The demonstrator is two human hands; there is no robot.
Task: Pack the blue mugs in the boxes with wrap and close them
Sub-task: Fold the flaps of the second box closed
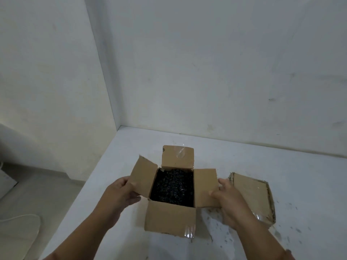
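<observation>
**Open box, wrap on top, a hand on each side flap**

Dark bubble wrap filled the open cardboard box to the brim and hid whatever lay beneath it; no mug could be made out. The box stood on the white table, near the corner of the walls, with all four flaps folded outward.

A second, flatter cardboard box lay just right of it, its near edge partly covered by the right hand. Both forearms ran off the bottom of the view.

The far flap bore a small round mark in one corner, too small to read.

The left hand gripped the outer edge of the left flap, fingers and thumb curled round it. The right hand pinched the right flap, thumb lying on its upper face.
</observation>
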